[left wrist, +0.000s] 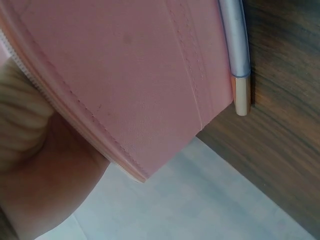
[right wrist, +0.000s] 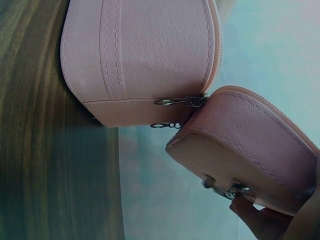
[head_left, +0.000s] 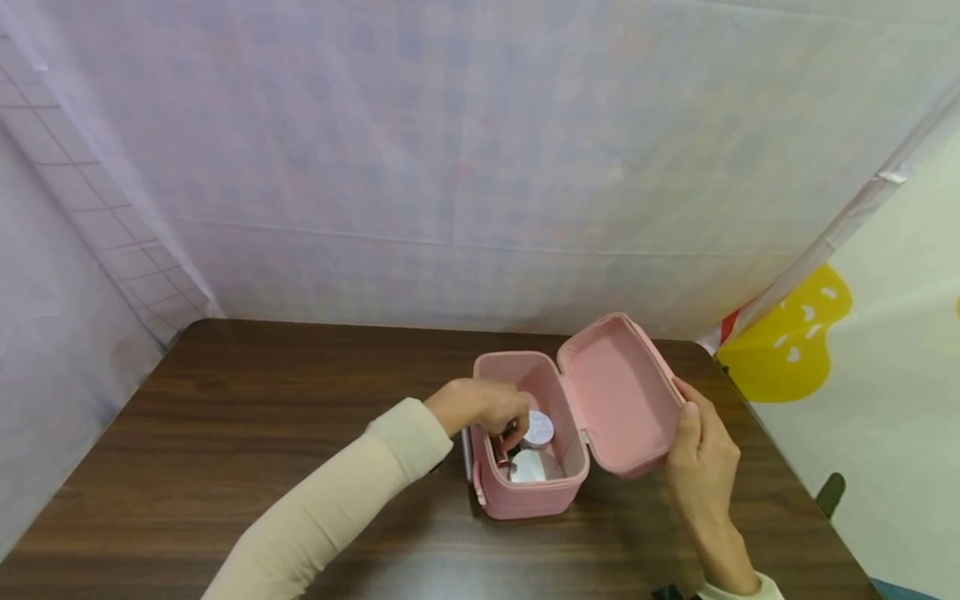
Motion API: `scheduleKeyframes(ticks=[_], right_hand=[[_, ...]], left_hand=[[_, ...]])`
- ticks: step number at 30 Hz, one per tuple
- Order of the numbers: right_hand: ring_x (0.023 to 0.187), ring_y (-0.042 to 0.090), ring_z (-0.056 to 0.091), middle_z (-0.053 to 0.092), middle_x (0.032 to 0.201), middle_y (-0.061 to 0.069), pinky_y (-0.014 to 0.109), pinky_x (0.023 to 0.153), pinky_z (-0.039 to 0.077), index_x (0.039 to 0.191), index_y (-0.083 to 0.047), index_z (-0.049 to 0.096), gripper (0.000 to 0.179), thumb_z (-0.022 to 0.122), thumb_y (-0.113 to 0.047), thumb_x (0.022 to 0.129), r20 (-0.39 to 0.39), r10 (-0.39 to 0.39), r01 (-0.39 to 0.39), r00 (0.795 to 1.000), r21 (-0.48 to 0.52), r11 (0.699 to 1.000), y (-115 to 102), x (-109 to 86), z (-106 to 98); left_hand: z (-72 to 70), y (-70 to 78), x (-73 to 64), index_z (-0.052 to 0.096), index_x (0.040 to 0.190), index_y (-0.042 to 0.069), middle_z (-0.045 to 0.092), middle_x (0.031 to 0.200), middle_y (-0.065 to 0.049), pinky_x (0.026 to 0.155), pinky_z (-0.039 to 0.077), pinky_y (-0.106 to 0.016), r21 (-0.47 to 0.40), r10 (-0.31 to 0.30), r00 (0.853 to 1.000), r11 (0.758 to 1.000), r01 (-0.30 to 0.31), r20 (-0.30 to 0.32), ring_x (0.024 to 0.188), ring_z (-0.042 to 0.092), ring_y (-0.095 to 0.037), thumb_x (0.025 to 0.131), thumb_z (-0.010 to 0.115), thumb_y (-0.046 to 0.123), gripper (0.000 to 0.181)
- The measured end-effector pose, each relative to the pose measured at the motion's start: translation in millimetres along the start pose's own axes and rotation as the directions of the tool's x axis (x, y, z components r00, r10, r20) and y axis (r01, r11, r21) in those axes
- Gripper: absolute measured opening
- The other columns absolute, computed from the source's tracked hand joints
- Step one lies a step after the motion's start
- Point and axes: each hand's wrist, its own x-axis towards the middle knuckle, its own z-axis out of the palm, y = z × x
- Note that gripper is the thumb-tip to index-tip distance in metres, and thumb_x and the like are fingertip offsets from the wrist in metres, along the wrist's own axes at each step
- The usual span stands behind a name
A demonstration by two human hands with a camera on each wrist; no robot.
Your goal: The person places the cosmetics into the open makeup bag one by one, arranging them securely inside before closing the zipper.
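Note:
A pink zippered cosmetic case (head_left: 532,502) stands on the table with its lid (head_left: 618,392) swung out to the right. My left hand (head_left: 487,406) reaches down into the case, fingers bent beside a copper-coloured tube (head_left: 501,452); whether they pinch it is unclear. Inside also lie a round white compact (head_left: 538,429) and a white squarish item (head_left: 528,467). With thumb and fingers, my right hand (head_left: 703,458) grips the lid's right edge. In the left wrist view the case wall (left wrist: 135,90) hides my left fingers.
A slim stick with a gold-coloured end (left wrist: 236,45) lies along the case's left side. Zipper pulls (right wrist: 175,101) hang at the hinge, and a metal clasp (right wrist: 225,190) is on the lid. A pale curtain (head_left: 450,167) hangs behind the brown wooden table (head_left: 300,400).

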Motion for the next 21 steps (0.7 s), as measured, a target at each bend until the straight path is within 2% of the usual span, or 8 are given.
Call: scheduleKeyframes(ticks=[4, 7, 11, 14, 16, 19, 21], right_hand=[[0.104, -0.001, 0.053, 0.064, 0.119, 0.014, 0.011, 0.084, 0.035, 0.124, -0.009, 0.064, 0.033, 0.043, -0.016, 0.1, -0.006, -0.001, 0.001, 1.0, 0.002, 1.0, -1, -0.3, -1], [0.103, -0.003, 0.053, 0.064, 0.118, 0.014, 0.011, 0.084, 0.035, 0.124, -0.009, 0.064, 0.033, 0.043, -0.016, 0.1, -0.007, -0.005, 0.005, 1.0, 0.003, 1.0, -1, 0.0, -2], [0.103, -0.003, 0.052, 0.064, 0.118, 0.015, 0.011, 0.084, 0.035, 0.124, -0.008, 0.064, 0.033, 0.043, -0.016, 0.1, -0.007, -0.008, 0.008, 1.0, 0.009, 1.0, -2, 0.8, -2], [0.102, -0.002, 0.053, 0.064, 0.119, 0.014, 0.012, 0.084, 0.035, 0.124, -0.01, 0.064, 0.033, 0.043, -0.016, 0.1, -0.003, 0.002, -0.002, 1.0, 0.008, 1.0, -2, 0.9, -1], [0.102, -0.001, 0.053, 0.064, 0.119, 0.013, 0.012, 0.083, 0.035, 0.125, -0.011, 0.064, 0.033, 0.043, -0.017, 0.1, -0.001, 0.009, -0.009, 1.0, 0.003, 1.0, -2, 0.7, 0], [0.102, 0.0, 0.054, 0.064, 0.119, 0.013, 0.012, 0.083, 0.035, 0.124, -0.011, 0.064, 0.033, 0.043, -0.017, 0.1, 0.0, 0.013, -0.013, 1.0, 0.001, 1.0, -2, 0.6, 1], [0.102, 0.0, 0.054, 0.064, 0.118, 0.013, 0.011, 0.083, 0.035, 0.124, -0.011, 0.064, 0.033, 0.043, -0.017, 0.1, -0.003, 0.01, -0.01, 1.0, 0.001, 1.0, -2, 0.7, 0]], left_hand=[[1.9, -2.6, -0.1, 0.074, 0.083, 0.016, 0.065, 0.086, 0.006, 0.054, 0.038, -0.018, 0.009, 0.011, 0.999, 1.0, -0.011, -0.047, 0.067, 0.051, -0.01, 0.078, 0.06, -0.011, 0.03], [2.7, -6.0, -2.4, 0.072, 0.091, 0.017, 0.064, 0.09, 0.007, 0.058, 0.039, -0.018, 0.019, 0.052, 0.993, 0.999, -0.05, -0.108, 0.07, 0.051, -0.008, 0.079, 0.063, -0.007, 0.028], [-1.0, -14.1, -11.9, 0.071, 0.096, 0.012, 0.063, 0.085, 0.002, 0.063, 0.04, -0.018, -0.069, 0.112, 0.969, 0.989, -0.13, -0.221, 0.072, 0.051, -0.008, 0.084, 0.062, -0.004, 0.022], [-6.3, -23.4, -23.9, 0.07, 0.1, 0.009, 0.063, 0.088, 0.001, 0.069, 0.043, -0.02, -0.177, 0.103, 0.94, 0.97, -0.167, -0.326, 0.078, 0.055, -0.01, 0.088, 0.06, -0.001, 0.019], [-9.7, -30.0, -33.0, 0.07, 0.103, 0.008, 0.064, 0.093, 0.0, 0.075, 0.046, -0.022, -0.241, 0.076, 0.913, 0.953, -0.185, -0.4, 0.084, 0.057, -0.013, 0.089, 0.059, 0.0, 0.02], [-12.6, -39.6, -46.6, 0.07, 0.104, 0.009, 0.063, 0.098, 0.001, 0.078, 0.048, -0.026, -0.27, 0.028, 0.867, 0.945, -0.186, -0.497, 0.089, 0.058, -0.014, 0.087, 0.057, -0.004, 0.025], [-12.3, -45.0, -55.1, 0.07, 0.104, 0.008, 0.063, 0.099, -0.001, 0.078, 0.048, -0.027, -0.266, -0.003, 0.823, 0.947, -0.18, -0.567, 0.089, 0.058, -0.015, 0.086, 0.055, -0.007, 0.028]])
